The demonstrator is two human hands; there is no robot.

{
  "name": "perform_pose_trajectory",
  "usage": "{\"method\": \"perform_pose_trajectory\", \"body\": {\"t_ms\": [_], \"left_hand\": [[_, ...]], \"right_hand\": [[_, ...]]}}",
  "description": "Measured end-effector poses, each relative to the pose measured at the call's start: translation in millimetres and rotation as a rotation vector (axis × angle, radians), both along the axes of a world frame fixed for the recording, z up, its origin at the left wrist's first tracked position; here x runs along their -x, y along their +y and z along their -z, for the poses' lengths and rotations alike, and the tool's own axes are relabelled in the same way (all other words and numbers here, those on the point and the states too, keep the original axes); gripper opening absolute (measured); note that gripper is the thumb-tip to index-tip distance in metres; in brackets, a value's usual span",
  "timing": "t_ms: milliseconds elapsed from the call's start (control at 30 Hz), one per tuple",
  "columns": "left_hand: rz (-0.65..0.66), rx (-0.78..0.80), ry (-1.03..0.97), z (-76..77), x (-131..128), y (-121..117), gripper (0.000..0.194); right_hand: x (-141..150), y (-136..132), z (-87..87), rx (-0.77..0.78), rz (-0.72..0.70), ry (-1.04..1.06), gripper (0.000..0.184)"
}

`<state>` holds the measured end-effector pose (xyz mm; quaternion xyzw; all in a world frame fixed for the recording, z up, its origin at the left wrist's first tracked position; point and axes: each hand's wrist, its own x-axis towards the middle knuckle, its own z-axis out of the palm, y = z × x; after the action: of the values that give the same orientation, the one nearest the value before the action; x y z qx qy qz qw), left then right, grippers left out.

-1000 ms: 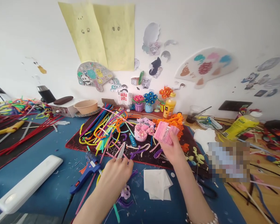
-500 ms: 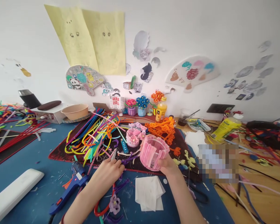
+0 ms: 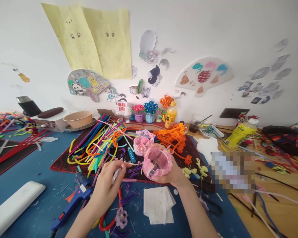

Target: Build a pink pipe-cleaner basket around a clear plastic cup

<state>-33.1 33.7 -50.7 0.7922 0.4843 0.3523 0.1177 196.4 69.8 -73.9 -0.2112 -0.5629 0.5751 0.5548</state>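
My right hand (image 3: 176, 173) is wrapped round a pink fuzzy cup (image 3: 157, 163), its sides covered in pipe cleaners and a clear inside showing. The cup's mouth tilts towards me. Left of it, my left hand (image 3: 109, 180) has thumb and forefinger apart, not touching the cup. Under that hand lie scissors with red handles (image 3: 109, 225); a grey blade shows in the gap by the thumb. Behind the cup stands a smaller pink pot (image 3: 141, 145) with fuzzy flowers. A lilac pipe-cleaner flower (image 3: 121, 218) lies near the scissor handles.
Loose coloured pipe cleaners (image 3: 101, 142) cover the dark mat. A blue glue gun (image 3: 74, 200) and a white lamp-like bar (image 3: 17, 205) lie on the left. Orange flowers (image 3: 171, 137), a juice bottle (image 3: 170, 115), white paper squares (image 3: 159, 205) and a yellow bottle (image 3: 242, 134) are around.
The pink cup has turned so its mouth faces me and come lower. The scissors have come down by the lilac flower, and my left fingers have opened. The view has swung right.
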Motion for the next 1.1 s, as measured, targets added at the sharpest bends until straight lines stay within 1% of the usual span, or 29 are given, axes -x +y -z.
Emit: {"method": "perform_pose_trajectory", "body": {"t_ms": [67, 133, 233, 333, 400, 467, 533, 667, 767, 833, 900, 1100], "left_hand": [[-0.071, 0.013, -0.159, -2.2, -5, 1, 0.007], [-0.121, 0.009, -0.272, -5.3, -11, 2, 0.007], [-0.157, 0.011, -0.322, -11.4, -21, 2, 0.009], [-0.132, 0.051, -0.298, -14.4, -33, -2, 0.017], [-0.113, 0.076, -0.287, -13.4, -39, -6, 0.026], [-0.111, 0.068, -0.263, -10.9, -45, -8, 0.033], [-0.122, 0.006, -0.215, -8.7, -49, -11, 0.035], [-0.165, -0.198, -0.122, -7.8, -52, -13, 0.029], [-0.227, -0.281, -0.061, -9.2, -53, -13, 0.028], [-0.257, -0.289, -0.02, -10.4, -54, -13, 0.03], [-0.257, -0.273, -0.005, -11.5, -55, -13, 0.03], [-0.23, -0.18, -0.069, -10.5, -55, -16, 0.028]], "right_hand": [[1, 0, 1.0, -0.013, -0.011, -0.021, 0.075], [3, 1, 2.6, -0.031, -0.014, -0.031, 0.076], [5, 2, 4.8, -0.072, 0.031, -0.069, 0.082], [6, 2, 5.7, -0.104, 0.073, -0.12, 0.083], [6, 2, 5.5, -0.109, 0.081, -0.15, 0.081], [6, 1, 4.1, -0.107, 0.099, -0.173, 0.081], [7, -1, 1.6, -0.109, 0.129, -0.186, 0.081], [8, -4, -3.2, -0.129, 0.165, -0.219, 0.074], [10, -4, -1.1, -0.169, 0.203, -0.245, 0.075], [11, -3, 2.2, -0.2, 0.228, -0.255, 0.076], [12, -2, 4.5, -0.228, 0.24, -0.263, 0.076], [12, -2, 0.9, -0.254, 0.244, -0.285, 0.072]]}}
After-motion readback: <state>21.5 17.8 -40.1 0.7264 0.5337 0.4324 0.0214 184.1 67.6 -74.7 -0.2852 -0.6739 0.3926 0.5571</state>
